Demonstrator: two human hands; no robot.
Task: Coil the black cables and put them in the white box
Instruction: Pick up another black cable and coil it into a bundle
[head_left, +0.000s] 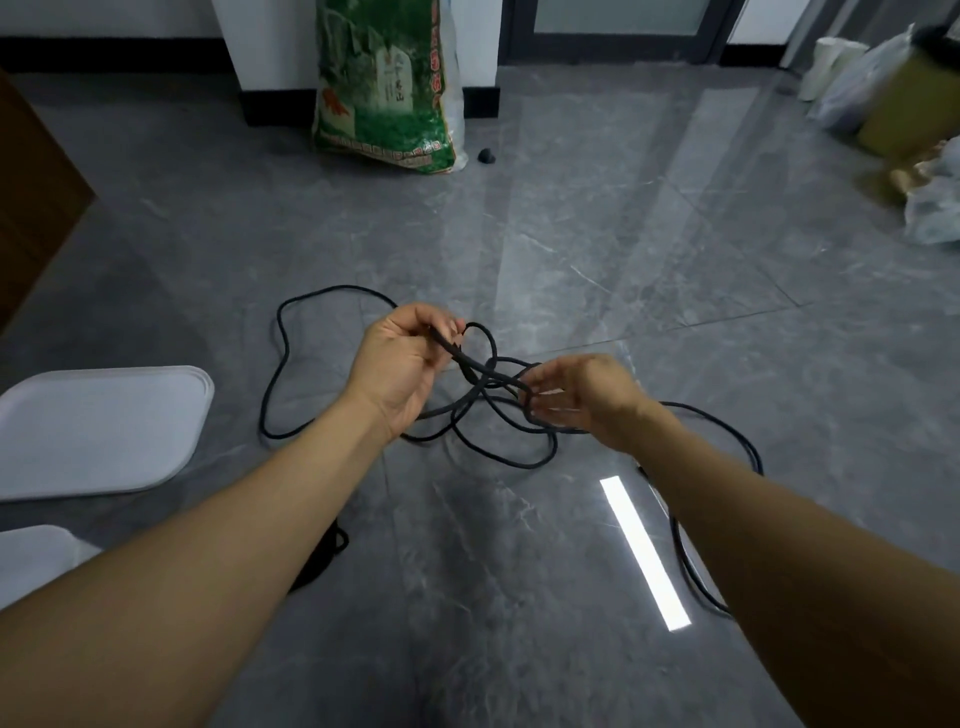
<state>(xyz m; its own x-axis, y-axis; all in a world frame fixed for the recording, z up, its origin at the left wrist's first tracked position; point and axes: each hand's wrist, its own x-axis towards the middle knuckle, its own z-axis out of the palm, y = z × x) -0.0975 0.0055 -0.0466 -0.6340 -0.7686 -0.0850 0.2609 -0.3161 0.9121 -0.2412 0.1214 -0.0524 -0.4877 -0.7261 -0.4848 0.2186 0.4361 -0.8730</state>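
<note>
A long black cable (275, 364) lies in loose tangled loops on the grey tiled floor. My left hand (405, 364) grips a doubled stretch of it with curled fingers, lifted above the floor. My right hand (576, 400) pinches the same strand a little to the right, where several loops cross. One run of the cable trails off right and back under my right forearm. Another dark bundle of cable (327, 551) shows under my left forearm, mostly hidden. A white lid (98, 431) lies at the left, and a corner of the white box (36, 556) shows below it.
A green printed sack (384, 88) leans on a white pillar at the back. A small black object (487, 156) sits on the floor beside it. Plastic bags and a yellow container (904, 109) crowd the far right. A brown wooden panel stands at the far left.
</note>
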